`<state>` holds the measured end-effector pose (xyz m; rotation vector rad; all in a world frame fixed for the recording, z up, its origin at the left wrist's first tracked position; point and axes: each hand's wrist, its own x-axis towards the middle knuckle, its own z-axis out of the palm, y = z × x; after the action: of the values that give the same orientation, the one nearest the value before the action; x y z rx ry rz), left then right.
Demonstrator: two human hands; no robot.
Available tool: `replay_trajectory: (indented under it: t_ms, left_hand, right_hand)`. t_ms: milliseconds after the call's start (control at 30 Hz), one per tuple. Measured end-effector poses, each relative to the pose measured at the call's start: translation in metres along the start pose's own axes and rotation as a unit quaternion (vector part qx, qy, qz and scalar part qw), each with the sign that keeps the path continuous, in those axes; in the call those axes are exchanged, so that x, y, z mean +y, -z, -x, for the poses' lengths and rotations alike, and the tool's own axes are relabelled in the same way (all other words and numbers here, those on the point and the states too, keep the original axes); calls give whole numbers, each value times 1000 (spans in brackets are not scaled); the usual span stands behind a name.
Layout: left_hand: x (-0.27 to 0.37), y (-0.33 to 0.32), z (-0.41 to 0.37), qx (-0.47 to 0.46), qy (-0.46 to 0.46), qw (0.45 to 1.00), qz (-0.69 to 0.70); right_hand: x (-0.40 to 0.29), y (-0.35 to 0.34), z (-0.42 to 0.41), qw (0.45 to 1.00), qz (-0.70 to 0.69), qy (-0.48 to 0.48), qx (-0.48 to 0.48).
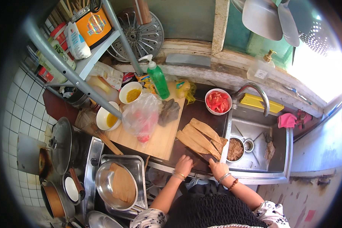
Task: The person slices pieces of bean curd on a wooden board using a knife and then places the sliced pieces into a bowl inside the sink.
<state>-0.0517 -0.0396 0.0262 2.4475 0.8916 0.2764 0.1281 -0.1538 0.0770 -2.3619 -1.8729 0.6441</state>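
Note:
Tan sheets of what looks like tofu skin (201, 138) lie overlapping on the dark countertop (185, 145), their right end reaching the sink rim. My right hand (218, 168) is closed at the near right corner of the sheets. Under its thumb shows a dark flat blade (207, 156), probably a knife's; the handle is hidden in the hand. My left hand (184, 165) rests at the counter's front edge, fingers bent, to the left of the blade and just short of the sheets. Whether it holds anything is hidden.
Right of the sheets is a steel sink (259, 159) holding a bowl of brown pieces (235, 149). Behind stands a bowl of cut tomatoes (217, 101). Left are a wooden board (156, 148) with a plastic bag (141, 114), and a steel bowl (101, 182) with more tan sheets.

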Motion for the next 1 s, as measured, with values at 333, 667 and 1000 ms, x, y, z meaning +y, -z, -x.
replay_trajectory:
  t_ms: [333, 667, 1000]
  left_hand:
    - [-4, 10, -42, 5, -204, 975, -83]
    - [8, 11, -62, -101, -263, 942, -185]
    - [122, -18, -149, 48, -301, 941, 150]
  right_hand:
    - [24, 27, 36, 968, -175, -136, 119]
    - [73, 20, 121, 884, -279, -298, 226]
    - [84, 27, 166, 789, -366, -367, 328]
